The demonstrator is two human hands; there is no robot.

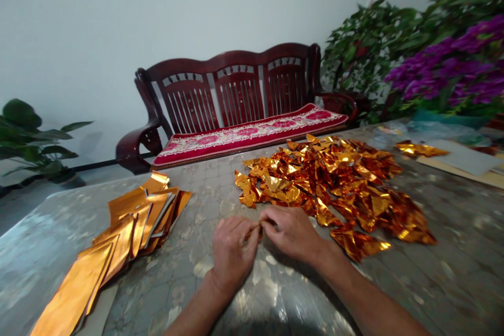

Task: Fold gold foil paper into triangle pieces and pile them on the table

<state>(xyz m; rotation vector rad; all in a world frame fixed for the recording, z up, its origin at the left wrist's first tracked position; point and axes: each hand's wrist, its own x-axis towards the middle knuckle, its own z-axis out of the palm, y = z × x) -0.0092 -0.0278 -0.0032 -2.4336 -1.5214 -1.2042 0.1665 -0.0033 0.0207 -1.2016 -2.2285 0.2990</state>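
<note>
My left hand point(235, 244) and my right hand point(290, 228) meet above the table, fingertips pinched close together. Between them shows a tiny bit of gold foil paper point(260, 227); most of it is hidden by the fingers. Just beyond and right of my right hand lies a heap of folded gold foil paper pieces point(315, 178), pointed and shiny. One folded piece point(358, 244) sits at the heap's near edge, close to my right wrist. Left of my left hand, flat gold foil sheets point(84, 278) lie fanned out in an overlapping stack.
A patterned, glossy cover lies over the table point(157, 294). At the right are a white sheet point(464, 156), clear plastic point(441, 131) and purple flowers point(457, 71). Behind the table stands a dark wooden bench point(244, 89) with a red cushion; a potted plant point(37, 142) is left.
</note>
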